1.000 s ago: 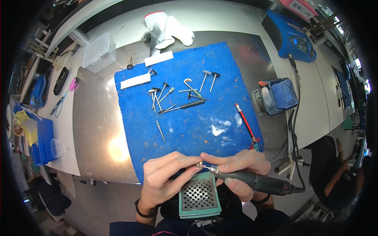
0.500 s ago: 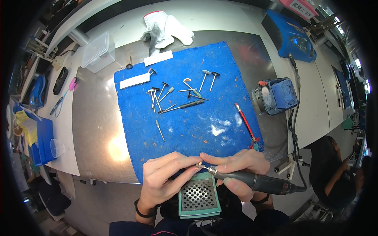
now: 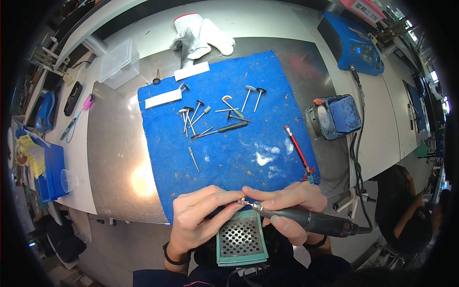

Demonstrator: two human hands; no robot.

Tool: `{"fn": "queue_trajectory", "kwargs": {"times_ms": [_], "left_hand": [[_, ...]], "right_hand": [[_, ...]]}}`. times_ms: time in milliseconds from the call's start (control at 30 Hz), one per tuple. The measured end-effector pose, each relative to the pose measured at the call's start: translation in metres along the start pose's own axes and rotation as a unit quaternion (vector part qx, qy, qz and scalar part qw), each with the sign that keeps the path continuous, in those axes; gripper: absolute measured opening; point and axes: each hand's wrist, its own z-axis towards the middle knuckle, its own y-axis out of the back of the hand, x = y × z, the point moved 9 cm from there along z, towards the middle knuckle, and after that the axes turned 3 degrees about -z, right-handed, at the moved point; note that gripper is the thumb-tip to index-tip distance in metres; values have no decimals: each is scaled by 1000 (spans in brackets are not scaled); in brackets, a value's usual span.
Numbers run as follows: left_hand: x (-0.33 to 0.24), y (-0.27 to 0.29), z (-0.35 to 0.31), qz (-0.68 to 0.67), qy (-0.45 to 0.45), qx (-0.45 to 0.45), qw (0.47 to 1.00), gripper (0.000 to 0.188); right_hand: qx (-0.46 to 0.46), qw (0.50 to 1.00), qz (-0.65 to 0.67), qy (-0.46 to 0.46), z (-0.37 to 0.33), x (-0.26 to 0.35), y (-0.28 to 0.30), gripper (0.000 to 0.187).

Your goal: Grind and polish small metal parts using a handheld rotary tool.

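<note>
My right hand (image 3: 301, 198) is closed around a black rotary-tool handpiece (image 3: 325, 224), which lies nearly level with its tip toward the left. Between the fingertips of my left hand (image 3: 198, 210) sits a tiny gold-coloured piece (image 3: 242, 200), mostly covered, so its exact kind is unclear. The thin bit of the handpiece meets or nearly meets this piece. Both hands come together at the front edge of a blue cloth (image 3: 224, 165). Just below them is a perforated metal plate in a green frame (image 3: 221, 251).
Several mounted grinding bits (image 3: 192, 160) and a black-handled screwdriver (image 3: 233, 126) lie on the cloth. A red pencil (image 3: 297, 146) is at its right. Beyond stand a blue control unit (image 3: 346, 48), a blue box (image 3: 346, 115), white gloves (image 3: 217, 38) and a clear plastic box (image 3: 119, 62). A cord (image 3: 356, 153) hangs at right.
</note>
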Motion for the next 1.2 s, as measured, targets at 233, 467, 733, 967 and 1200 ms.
{"fn": "queue_trajectory", "kwargs": {"times_ms": [233, 467, 733, 967, 1200], "left_hand": [[0, 0, 0, -3, -3, -4, 1000, 21], [0, -1, 0, -2, 7, 6, 1000, 21], [-3, 2, -1, -20, -18, -13, 1000, 25], [-8, 3, -3, -8, -70, -13, 997, 32], [-5, 2, -4, -9, -45, -27, 999, 29]], "right_hand": [[20, 999, -30, -6, -1, 2, 0, 23], [2, 1000, 10, 3, 0, 1, 0, 23], [-126, 983, 0, -134, 6, -10, 4, 20], [23, 993, -93, -69, 15, -18, -12, 40], [55, 986, -116, -106, 15, -16, -14, 38]]}}
